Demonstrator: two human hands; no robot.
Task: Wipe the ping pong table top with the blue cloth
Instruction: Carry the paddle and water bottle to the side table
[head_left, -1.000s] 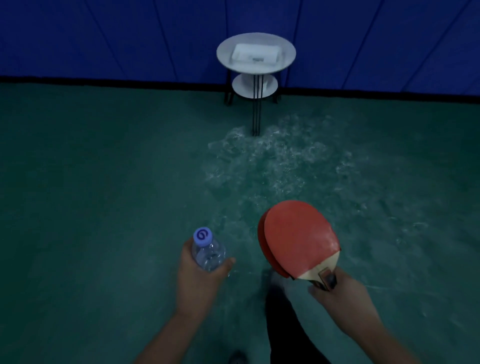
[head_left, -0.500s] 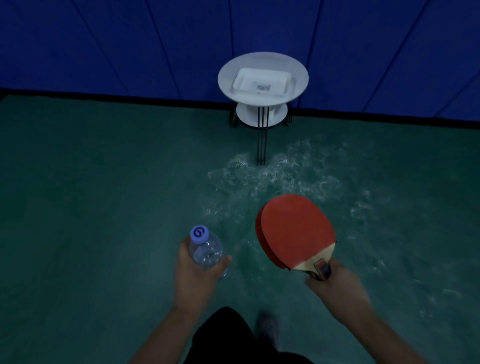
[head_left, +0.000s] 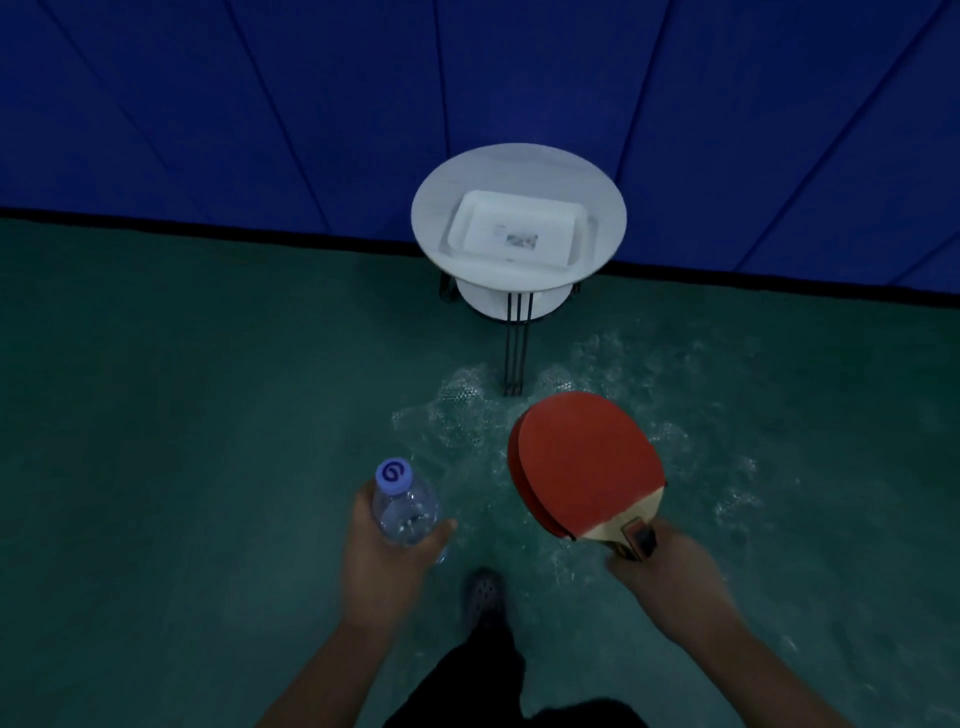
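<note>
My left hand (head_left: 387, 564) grips a clear plastic water bottle (head_left: 404, 504) with a pale blue cap, held upright. My right hand (head_left: 670, 571) holds the handles of two stacked red ping pong paddles (head_left: 587, 462), blades pointing away from me. Neither the ping pong table nor the blue cloth is in view.
A small round white side table (head_left: 519, 208) with a lower shelf and thin black legs stands ahead against the blue wall (head_left: 311, 104). A white tray (head_left: 517, 231) lies on its top. The floor (head_left: 182, 415) is green, scuffed pale around the table's front leg. My shoe (head_left: 483, 592) shows below.
The side table has come closer and larger in view as I walk toward it. Both hands keep their hold on the bottle and the paddles.
</note>
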